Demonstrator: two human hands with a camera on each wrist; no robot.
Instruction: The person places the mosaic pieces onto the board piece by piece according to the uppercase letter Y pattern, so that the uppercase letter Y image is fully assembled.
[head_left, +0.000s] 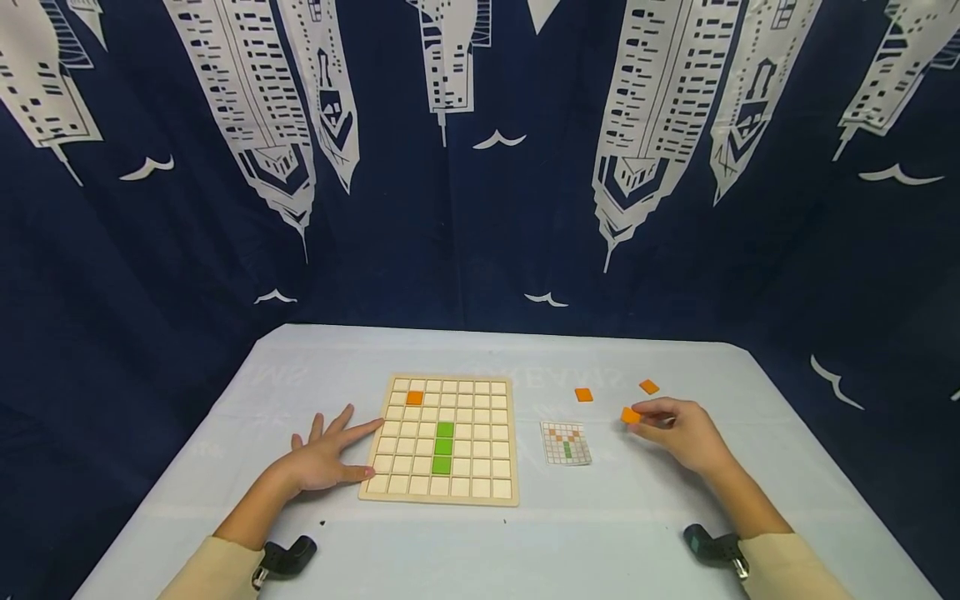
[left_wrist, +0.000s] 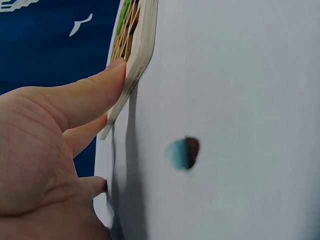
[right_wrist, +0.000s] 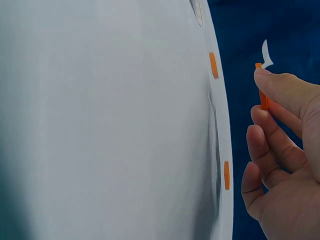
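A wooden grid board (head_left: 487, 502) lies on the white table, with an orange tile (head_left: 414, 398) in its upper left and a column of green tiles (head_left: 442, 446) near its middle. My left hand (head_left: 318, 458) spreads its fingers at the board's left edge; thumb and index finger touch the rim. In the left wrist view the thumb (left_wrist: 97, 95) presses against the board's side (left_wrist: 145, 40). Right of the board, my right hand (head_left: 686, 433) pinches an orange square tile (head_left: 630, 415) between thumb and fingers. The right wrist view shows that tile (right_wrist: 263, 97) edge-on, held above the table.
Two loose orange tiles, one (head_left: 583, 395) nearer the board and one (head_left: 648, 387) behind my right hand, lie on the table. A small printed pattern card (head_left: 566, 443) lies between board and right hand. A dark blue curtain (head_left: 450, 250) hangs behind the table.
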